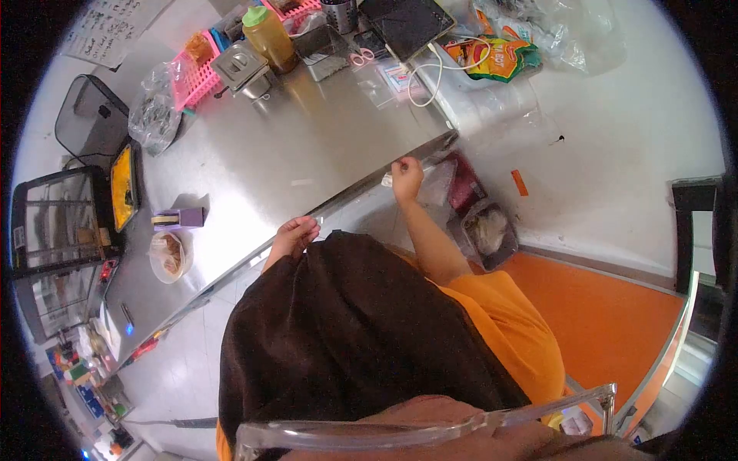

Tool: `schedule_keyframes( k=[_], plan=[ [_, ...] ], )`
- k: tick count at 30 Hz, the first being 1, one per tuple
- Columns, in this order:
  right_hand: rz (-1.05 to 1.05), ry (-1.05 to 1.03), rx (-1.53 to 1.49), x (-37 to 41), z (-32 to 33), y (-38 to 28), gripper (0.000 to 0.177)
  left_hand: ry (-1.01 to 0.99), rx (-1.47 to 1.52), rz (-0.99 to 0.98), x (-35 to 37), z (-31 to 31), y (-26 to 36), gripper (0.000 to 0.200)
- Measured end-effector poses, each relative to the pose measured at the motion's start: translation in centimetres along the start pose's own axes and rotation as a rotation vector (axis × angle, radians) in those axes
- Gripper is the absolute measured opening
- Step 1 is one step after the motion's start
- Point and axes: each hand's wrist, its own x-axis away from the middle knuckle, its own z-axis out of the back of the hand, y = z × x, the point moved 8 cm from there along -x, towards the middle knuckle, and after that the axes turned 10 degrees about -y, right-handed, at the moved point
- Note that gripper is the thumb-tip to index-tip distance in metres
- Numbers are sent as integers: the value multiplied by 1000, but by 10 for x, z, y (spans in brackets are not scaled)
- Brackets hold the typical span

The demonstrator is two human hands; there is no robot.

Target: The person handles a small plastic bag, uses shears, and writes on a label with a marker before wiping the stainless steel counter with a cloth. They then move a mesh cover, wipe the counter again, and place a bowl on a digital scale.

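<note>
My left hand (290, 237) is just off the front edge of the steel table (254, 173), its thumb and fingers pinched together. A tiny pale glint shows at those fingertips, and I cannot tell what it is. My right hand (407, 180) is closed near the table's right corner, beyond the front edge. From its fingers pokes a small crumpled whitish piece (387, 180). Between the two hands, pale floor and the table's edge show below.
At the table's back stand a sauce bottle (269, 38), a lidded steel container (242, 69), a pink basket (196, 73) and a tablet (406, 24). A tape dispenser (178, 218) and a plastic tub (167, 257) sit left. Bins (492, 234) stand below right.
</note>
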Motion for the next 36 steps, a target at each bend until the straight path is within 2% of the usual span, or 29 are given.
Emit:
schedule_keyframes(
  k=[4, 7, 10, 13, 16, 19, 22, 25, 29, 33, 36],
  plan=[
    [-317, -170, -190, 0, 3, 4, 22, -6, -7, 6, 3, -2, 2, 12],
    [-486, -170, -489, 7, -14, 53, 23, 27, 3, -14, 5, 0, 1, 12],
    [-407, -44, -528, 6, -11, 52, 23, -7, 19, -19, 4, 1, -2, 15],
    [-463, -158, -435, 9, -3, 28, 24, 17, 3, -9, 8, 0, -1, 15],
    [-426, -189, -550, 6, -16, 40, 21, 31, 19, -28, 9, -1, -2, 16],
    [-449, -235, -566, 6, -19, 42, 18, -7, 32, -54, 11, 0, -5, 16],
    [-384, -281, -482, 2, -20, 36, 16, -50, 51, -53, 9, 3, -11, 14],
    [-410, -410, -484, -5, -29, 51, 13, -93, 120, -70, 7, 8, -17, 13],
    [-364, -487, -562, -7, -32, 44, 12, -65, 111, -65, 10, 18, -26, 13],
    [-302, -606, -580, 1, -14, -25, 10, -35, 114, -69, 20, 17, -26, 16],
    [-257, -870, -599, 28, -26, -93, 8, -31, 119, -62, 22, 16, -28, 18]
  ],
)
